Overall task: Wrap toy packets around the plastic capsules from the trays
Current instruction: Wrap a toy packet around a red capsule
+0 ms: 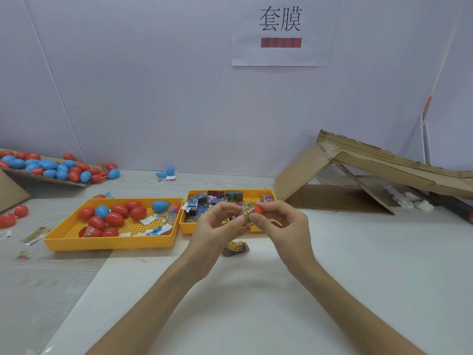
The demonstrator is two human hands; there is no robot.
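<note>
Head view. Use the packet tray (184,221), the right one of two yellow trays, as the reference for all positions.

You hold one red capsule (259,209) above the near right part of the packet tray. Its long axis runs roughly left to right, and its bare red end points right. One printed toy packet (246,214) sits around the left and middle of the capsule.

Your left hand (217,226) pinches the packet between curled thumb and forefinger. Your right hand (281,221) has its thumb and fingers curled and clamped on the capsule's red end and the edge of the packet.

Counts:
- The packet tray holds a loose heap of packets; your hands cover part of it, so the number cannot be told.
- The capsule tray (110,243), touching the packet tray's left side, holds two blue capsules and about eight red ones, with paper slips.
- One loose packet (236,247) lies on the table just nearer to you than the packet tray, under your hands.

Surroundings:
- A cardboard ramp (358,170) stands to the right of the packet tray.
- A cardboard sheet (46,181) heaped with red and blue capsules lies far left of it.
- A paper sign (281,34) hangs on the wall beyond it.
</note>
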